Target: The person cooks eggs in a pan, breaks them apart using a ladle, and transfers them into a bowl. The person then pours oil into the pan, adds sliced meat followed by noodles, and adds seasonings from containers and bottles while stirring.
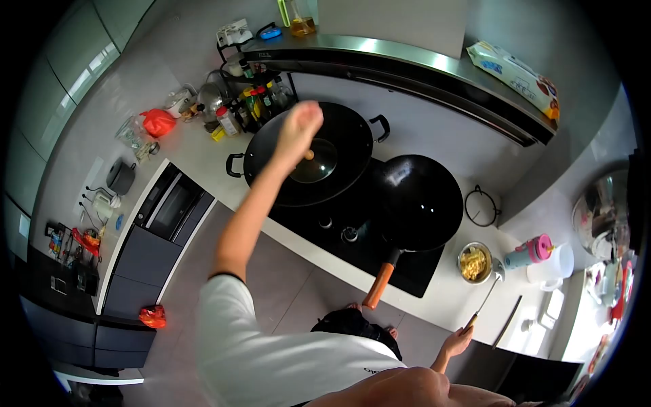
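My left hand point(303, 132) is raised over the large two-handled wok point(268, 166), just above the wooden knob of a glass lid point(319, 165) that sits inside it. Its fingers look curled and slightly blurred; whatever they hold, if anything, is hidden. Low on the right, my right hand point(458, 342) is closed round the wooden handle of a metal ladle point(488, 295). The ladle's head lies beside a metal bowl point(485, 275) of pale yellow pieces. Between the hands, a black wok with an orange-brown handle point(420, 203) stands on the cooktop, its inside dark and shiny.
Bottles and jars point(261, 102) crowd a rack behind the large wok. The range hood point(407, 57) spans the wall above. A round wire stand point(481, 205), a pink-lidded cup point(529, 252) and a white container point(553, 263) are on the right counter. A dark stick point(507, 322) lies near its edge.
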Action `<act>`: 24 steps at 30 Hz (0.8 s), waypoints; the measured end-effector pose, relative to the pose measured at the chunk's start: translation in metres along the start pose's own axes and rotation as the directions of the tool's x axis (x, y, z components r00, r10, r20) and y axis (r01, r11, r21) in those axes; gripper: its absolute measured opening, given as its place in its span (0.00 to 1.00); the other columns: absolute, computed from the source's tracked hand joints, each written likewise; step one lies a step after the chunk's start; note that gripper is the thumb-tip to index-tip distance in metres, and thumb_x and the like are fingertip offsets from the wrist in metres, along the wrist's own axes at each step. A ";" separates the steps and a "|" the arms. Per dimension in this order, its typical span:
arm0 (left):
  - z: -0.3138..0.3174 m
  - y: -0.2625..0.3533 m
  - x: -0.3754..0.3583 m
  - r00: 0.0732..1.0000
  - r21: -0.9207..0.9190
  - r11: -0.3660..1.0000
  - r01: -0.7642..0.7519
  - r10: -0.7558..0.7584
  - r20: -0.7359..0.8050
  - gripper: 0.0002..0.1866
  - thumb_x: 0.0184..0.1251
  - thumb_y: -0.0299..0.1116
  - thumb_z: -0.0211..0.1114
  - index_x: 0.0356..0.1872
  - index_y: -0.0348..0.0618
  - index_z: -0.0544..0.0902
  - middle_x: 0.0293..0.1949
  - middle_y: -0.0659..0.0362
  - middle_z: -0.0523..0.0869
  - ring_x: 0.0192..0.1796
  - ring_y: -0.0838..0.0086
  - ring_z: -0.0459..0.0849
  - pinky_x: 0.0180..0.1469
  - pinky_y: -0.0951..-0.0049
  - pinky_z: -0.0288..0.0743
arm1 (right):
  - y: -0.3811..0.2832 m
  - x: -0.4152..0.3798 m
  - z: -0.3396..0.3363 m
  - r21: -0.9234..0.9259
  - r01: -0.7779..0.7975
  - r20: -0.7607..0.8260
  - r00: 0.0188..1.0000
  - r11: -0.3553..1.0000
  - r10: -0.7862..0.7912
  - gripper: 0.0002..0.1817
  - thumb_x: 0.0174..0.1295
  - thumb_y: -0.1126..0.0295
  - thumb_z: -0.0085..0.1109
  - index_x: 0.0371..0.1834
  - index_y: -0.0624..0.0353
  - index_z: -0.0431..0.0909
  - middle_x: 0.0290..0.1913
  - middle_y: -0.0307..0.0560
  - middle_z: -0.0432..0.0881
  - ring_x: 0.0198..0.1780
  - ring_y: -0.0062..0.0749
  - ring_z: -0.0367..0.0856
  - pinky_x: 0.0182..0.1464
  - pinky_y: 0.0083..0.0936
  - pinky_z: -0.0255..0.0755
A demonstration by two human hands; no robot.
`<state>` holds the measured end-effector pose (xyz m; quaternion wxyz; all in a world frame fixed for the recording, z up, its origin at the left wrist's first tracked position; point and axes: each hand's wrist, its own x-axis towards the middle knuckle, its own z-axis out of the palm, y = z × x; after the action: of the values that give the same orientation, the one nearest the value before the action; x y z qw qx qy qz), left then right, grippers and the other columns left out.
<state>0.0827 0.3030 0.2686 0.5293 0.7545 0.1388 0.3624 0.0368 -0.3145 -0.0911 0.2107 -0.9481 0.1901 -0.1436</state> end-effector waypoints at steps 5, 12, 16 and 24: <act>-0.029 0.017 0.212 0.945 0.119 0.987 -0.104 0.136 -0.298 0.42 0.62 0.54 0.62 0.66 0.31 0.61 0.63 0.43 0.71 0.65 0.60 0.69 0.66 0.64 0.61 | -0.019 0.002 0.011 -0.166 -0.014 0.083 0.996 0.986 0.028 0.23 0.57 0.72 0.59 0.59 0.57 0.72 0.47 0.50 0.79 0.50 0.46 0.77 0.51 0.39 0.70; -0.055 0.015 0.362 0.910 -0.088 0.996 0.003 -0.039 -0.412 0.29 0.64 0.58 0.60 0.38 0.35 0.78 0.29 0.57 0.80 0.27 0.75 0.76 0.34 0.71 0.71 | -0.039 -0.003 0.019 -0.283 -0.056 0.086 0.993 0.957 0.084 0.25 0.59 0.66 0.58 0.62 0.54 0.70 0.53 0.51 0.75 0.55 0.48 0.73 0.53 0.45 0.68; -0.040 0.018 0.370 0.879 -0.306 0.933 -0.190 0.022 -0.477 0.21 0.65 0.54 0.61 0.27 0.46 0.76 0.19 0.66 0.72 0.19 0.81 0.68 0.23 0.76 0.61 | -0.040 -0.006 0.020 -0.239 0.052 -0.122 0.989 0.970 -0.083 0.30 0.57 0.66 0.61 0.64 0.54 0.67 0.59 0.57 0.70 0.61 0.53 0.68 0.57 0.48 0.65; -0.034 0.108 0.206 0.993 -0.152 0.982 -0.111 0.106 -0.045 0.20 0.66 0.45 0.60 0.17 0.53 0.67 0.13 0.73 0.59 0.15 0.88 0.54 0.18 0.80 0.45 | -0.118 0.023 -0.016 0.138 0.171 -0.197 0.970 0.976 -0.142 0.26 0.59 0.79 0.58 0.63 0.59 0.68 0.62 0.63 0.65 0.59 0.54 0.70 0.59 0.41 0.66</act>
<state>0.1843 0.4050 0.4541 0.5631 0.7107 0.0788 0.4143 0.0865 -0.2305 -0.0192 0.2524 -0.9236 0.1217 -0.2618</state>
